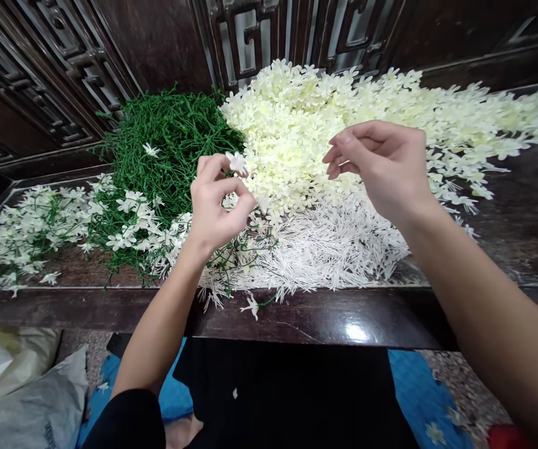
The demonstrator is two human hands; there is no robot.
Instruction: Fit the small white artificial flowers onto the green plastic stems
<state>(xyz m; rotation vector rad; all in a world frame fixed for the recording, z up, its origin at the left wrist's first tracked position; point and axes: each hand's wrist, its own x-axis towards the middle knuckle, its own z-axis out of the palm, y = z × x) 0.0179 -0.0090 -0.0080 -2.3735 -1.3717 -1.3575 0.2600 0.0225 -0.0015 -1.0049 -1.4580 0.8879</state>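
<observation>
My left hand [217,206] pinches a small white artificial flower [237,163] on a thin green stem, held above the table. My right hand [383,165] hovers over the heap of cream flower heads [343,118], fingers loosely curled and close together; I cannot tell whether it holds a small piece. A pile of green stems [170,137] lies behind the left hand. A bed of white spiky plastic pieces [338,249] lies under and between both hands.
Finished white flowers on green stems [30,231] spread over the left of the dark wooden table [343,324]. Carved dark wood panels [250,37] stand behind. Plastic bags [20,386] and a blue mat [418,386] lie on the floor below.
</observation>
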